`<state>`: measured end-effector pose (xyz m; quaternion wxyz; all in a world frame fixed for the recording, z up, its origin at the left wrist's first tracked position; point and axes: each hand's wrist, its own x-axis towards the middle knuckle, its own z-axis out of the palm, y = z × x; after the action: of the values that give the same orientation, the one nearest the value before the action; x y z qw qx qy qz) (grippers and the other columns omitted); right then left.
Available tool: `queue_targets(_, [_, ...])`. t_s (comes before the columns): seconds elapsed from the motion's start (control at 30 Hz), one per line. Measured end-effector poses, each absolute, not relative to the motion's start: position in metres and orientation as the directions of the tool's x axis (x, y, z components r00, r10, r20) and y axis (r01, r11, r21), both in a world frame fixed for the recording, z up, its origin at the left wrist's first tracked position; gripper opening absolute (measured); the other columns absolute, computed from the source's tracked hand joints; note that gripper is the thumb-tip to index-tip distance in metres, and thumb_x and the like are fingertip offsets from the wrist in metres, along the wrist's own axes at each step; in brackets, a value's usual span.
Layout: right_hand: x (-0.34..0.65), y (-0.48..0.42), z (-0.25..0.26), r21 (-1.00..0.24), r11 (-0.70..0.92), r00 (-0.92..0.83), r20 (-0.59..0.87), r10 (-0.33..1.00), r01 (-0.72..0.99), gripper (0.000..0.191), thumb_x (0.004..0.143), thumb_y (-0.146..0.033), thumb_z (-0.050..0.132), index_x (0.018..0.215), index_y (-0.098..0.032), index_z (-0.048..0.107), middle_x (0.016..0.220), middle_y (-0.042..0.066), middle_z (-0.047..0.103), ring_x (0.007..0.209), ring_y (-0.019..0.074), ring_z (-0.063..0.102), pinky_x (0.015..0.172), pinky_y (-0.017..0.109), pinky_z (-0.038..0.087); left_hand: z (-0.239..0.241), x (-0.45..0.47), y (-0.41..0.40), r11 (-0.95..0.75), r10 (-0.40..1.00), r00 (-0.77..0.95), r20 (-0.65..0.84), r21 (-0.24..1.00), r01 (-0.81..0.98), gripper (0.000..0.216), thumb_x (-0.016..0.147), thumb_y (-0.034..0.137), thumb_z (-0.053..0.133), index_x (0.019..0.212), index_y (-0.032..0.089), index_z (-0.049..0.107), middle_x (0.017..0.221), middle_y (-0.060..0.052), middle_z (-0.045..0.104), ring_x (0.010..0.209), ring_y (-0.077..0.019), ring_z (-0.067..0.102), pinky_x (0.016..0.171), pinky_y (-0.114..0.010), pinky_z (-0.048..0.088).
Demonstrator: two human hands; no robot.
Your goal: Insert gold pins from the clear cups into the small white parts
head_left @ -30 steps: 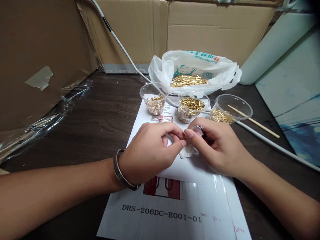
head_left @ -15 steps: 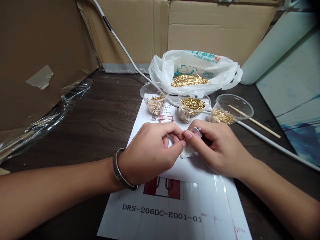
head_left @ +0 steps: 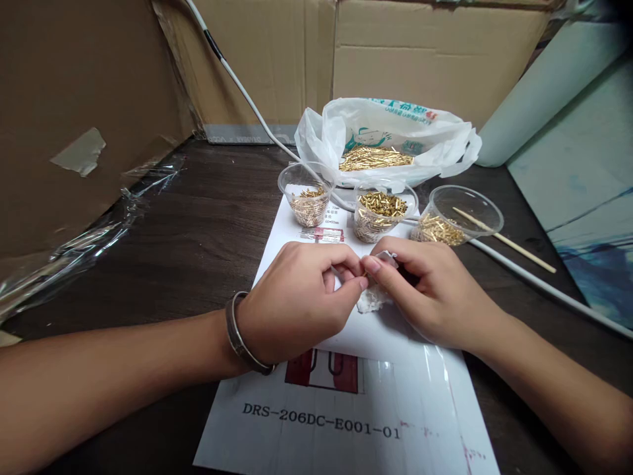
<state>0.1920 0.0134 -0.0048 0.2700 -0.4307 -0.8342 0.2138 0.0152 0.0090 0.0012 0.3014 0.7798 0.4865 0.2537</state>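
On the dark surface [head_left: 188,224], printed sheets [head_left: 341,455] are lying flat. Left hand [head_left: 299,290] is meeting right hand [head_left: 445,290] at the fingertips; cannot tell whether left is pinching anything. Right is pinching a crumpled white scrap [head_left: 372,301] between thumb and fingers, just beside left's fingertips, long axis unclear.

The pins [head_left: 378,158] and short pieces [head_left: 383,205] are gold; the cups [head_left: 487,212] are clear. The bag [head_left: 326,145] is white, printed in teal with some red. The crumpled scrap [head_left: 370,301] is white. The paper [head_left: 435,389] is white with black lettering, and the table [head_left: 212,218] is dark brown, faintly grained.
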Motion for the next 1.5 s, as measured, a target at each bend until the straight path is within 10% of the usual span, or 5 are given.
queue_targets(1.5, [0.1911,0.0135,-0.0016,-0.513,0.595,-0.588,0.199,0.784,0.619,0.019,0.085,-0.015,0.045,0.066,-0.018,0.041,0.055,-0.006,0.038,0.051,0.0068,0.033,0.052,0.022,0.023,0.0021,0.0131,0.0095,-0.3,0.915,0.398,0.06,0.76,0.576,0.012,0.077,0.023,0.057,0.079,0.02,0.068,0.06,0.005,0.062,0.054,-0.0065,0.05,0.05,-0.019,0.038])
